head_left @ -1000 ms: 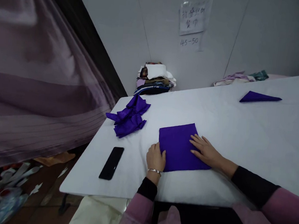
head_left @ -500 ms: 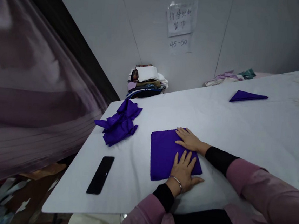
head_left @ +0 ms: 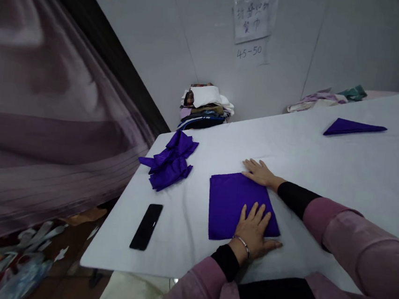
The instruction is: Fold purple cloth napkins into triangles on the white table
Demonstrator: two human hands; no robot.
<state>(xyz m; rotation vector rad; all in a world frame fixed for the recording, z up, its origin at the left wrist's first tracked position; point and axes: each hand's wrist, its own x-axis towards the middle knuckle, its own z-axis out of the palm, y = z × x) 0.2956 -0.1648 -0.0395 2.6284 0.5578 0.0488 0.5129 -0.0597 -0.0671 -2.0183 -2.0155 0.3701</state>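
Observation:
A purple napkin [head_left: 227,204], folded to a square, lies flat on the white table. My left hand [head_left: 254,225], with a silver bracelet at the wrist, rests on its near right part with fingers spread and the thumb over the right edge. At the far right corner is my right hand [head_left: 261,173], stretched out flat; its fingers reach past the far edge onto the tabletop. A crumpled heap of purple cloth [head_left: 172,162] sits to the left. Farther off on the right lies a purple cloth folded into a narrow triangle [head_left: 353,128].
A black phone [head_left: 146,226] lies on the left of the white table [head_left: 183,242]. Behind the table are a stack of folded cloths [head_left: 207,107] and more fabric [head_left: 322,99]. A handwritten sign [head_left: 252,20] hangs on the wall. A draped curtain [head_left: 51,154] borders the left side.
My right hand has slid off the napkin's top toward its far right corner. My left hand stays spread on the napkin. The whole view has shifted slightly.

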